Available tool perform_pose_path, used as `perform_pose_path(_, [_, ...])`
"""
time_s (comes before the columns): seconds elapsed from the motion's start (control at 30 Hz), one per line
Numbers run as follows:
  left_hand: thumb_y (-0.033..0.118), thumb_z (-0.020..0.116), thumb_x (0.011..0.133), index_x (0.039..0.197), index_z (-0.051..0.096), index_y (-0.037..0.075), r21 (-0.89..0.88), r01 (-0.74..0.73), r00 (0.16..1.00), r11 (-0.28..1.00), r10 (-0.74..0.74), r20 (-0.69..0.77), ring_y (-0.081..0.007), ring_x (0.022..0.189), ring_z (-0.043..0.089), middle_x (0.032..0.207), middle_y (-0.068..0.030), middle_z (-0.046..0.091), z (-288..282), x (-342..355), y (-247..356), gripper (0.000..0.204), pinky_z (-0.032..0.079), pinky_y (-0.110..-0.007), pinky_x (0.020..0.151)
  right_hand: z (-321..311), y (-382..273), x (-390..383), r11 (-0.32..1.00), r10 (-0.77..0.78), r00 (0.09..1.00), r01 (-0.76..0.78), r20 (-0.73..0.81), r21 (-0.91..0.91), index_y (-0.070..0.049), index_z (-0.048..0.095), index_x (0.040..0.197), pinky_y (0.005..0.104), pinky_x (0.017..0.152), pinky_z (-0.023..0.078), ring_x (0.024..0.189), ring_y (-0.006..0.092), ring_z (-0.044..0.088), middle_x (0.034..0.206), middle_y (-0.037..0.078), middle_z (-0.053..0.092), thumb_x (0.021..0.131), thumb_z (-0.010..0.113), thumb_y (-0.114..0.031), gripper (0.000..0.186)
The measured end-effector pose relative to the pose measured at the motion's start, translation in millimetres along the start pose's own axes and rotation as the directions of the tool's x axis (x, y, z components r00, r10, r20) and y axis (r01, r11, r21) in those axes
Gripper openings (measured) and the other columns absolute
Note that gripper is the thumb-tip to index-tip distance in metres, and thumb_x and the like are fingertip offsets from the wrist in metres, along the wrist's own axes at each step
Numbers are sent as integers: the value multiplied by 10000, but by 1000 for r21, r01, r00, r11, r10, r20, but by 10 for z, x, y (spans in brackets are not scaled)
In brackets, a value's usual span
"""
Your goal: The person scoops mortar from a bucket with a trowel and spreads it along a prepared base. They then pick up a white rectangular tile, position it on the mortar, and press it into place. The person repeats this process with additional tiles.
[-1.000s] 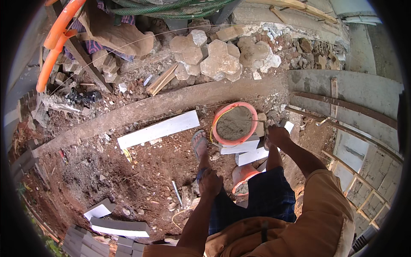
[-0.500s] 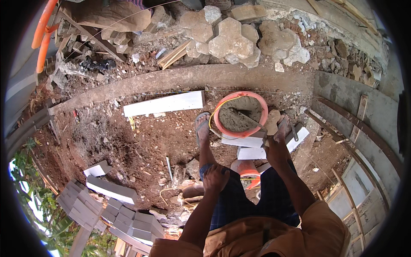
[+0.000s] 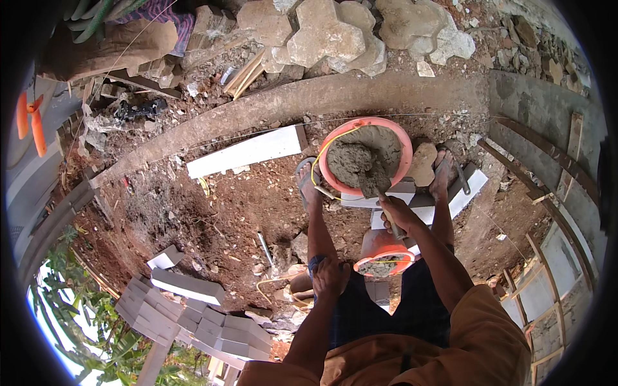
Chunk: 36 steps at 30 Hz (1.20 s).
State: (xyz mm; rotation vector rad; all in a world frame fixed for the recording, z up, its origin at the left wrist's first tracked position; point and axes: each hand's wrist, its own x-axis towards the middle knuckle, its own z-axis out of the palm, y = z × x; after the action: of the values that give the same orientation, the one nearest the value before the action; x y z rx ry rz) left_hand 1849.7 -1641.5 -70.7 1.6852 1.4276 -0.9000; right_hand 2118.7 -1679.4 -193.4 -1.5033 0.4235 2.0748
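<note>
My right hand [image 3: 398, 215] is closed around the handle of a trowel [image 3: 373, 185], whose blade is covered with grey mortar. The blade sits over the near part of an orange bucket [image 3: 408, 166], which holds wet mortar [image 3: 386, 143] heaped at the left. On my left knee rests my left hand [image 3: 331, 278], fingers draped over it and holding nothing. A second, smaller orange bucket [image 3: 380, 242] stands between my legs with grey mortar showing in its mouth. The yellow-wrapped bucket handle [image 3: 317, 168] hangs at the large bucket's left side.
My sandalled feet flank the large bucket. Pale blocks [image 3: 468, 193] lie under and beside it; a long white block [image 3: 248, 152] is to its left. A string [image 3: 257, 128] crosses beyond, along a concrete beam [image 3: 283, 98]. Stacked grey blocks [image 3: 151, 309] stand lower left, paving stones [image 3: 325, 35] far.
My right hand has drawn back toward me with the trowel, and its blade now carries mortar. The mortar is heaped differently. The whole view has shifted; my left hand stays on the knee.
</note>
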Motion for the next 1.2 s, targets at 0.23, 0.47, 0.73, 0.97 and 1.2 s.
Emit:
perform_pose_path(0.23, [358, 636, 870, 1075, 703, 52, 21, -21, 999, 1000, 22, -36, -330, 1140, 638, 1129, -149, 702, 317, -35, -218, 374, 444, -490, 1032, -96, 138, -743, 433, -649, 748, 211, -140, -877, -33, 530, 1167, 528, 668, 549, 760, 416, 695, 832, 249, 669, 963, 640, -309, 360])
perform_pose_path(0.47, [363, 624, 876, 1071, 709, 64, -6, -74, 995, 997, 73, -74, -314, 1169, 632, 1196, -138, 695, 407, -6, -469, 367, 430, -487, 1046, 138, -249, 860, 250, -583, 807, 68, -94, -966, 45, 529, 1157, 529, 666, 569, 762, 430, 713, 798, 249, 702, 924, 671, -289, 431])
perform_pose_path(0.73, [346, 634, 858, 958, 721, 76, -39, -66, 994, 997, 62, -92, -299, 1108, 644, 1094, -111, 712, 459, -59, -478, 302, 437, -492, 1017, -255, -38, -758, 217, -700, 684, -70, -205, -974, 5, 536, 1262, 539, 802, 549, 941, 421, 687, 1190, 293, 625, 923, 675, -237, 439])
perform_pose_path(0.97, [346, 639, 855, 934, 712, 89, 58, -175, 984, 983, 177, -30, -282, 1099, 647, 1062, -102, 713, 755, -13, -787, 278, 441, -500, 1009, -71, -438, 618, 868, -214, 918, 23, -333, -495, 14, 556, 1222, 391, 508, 529, 610, 240, 652, 820, 110, 652, 923, 719, -220, 413])
perform_pose_path(1.2, [374, 651, 861, 949, 710, 90, 32, -71, 995, 997, 73, -69, -285, 1120, 638, 1086, -103, 712, 535, -67, -444, 303, 426, -519, 1025, 182, -153, 386, 999, -41, 992, 45, -122, 28, -35, 540, 1120, 308, 401, 446, 510, 99, 528, 779, 9, 563, 928, 711, -164, 287])
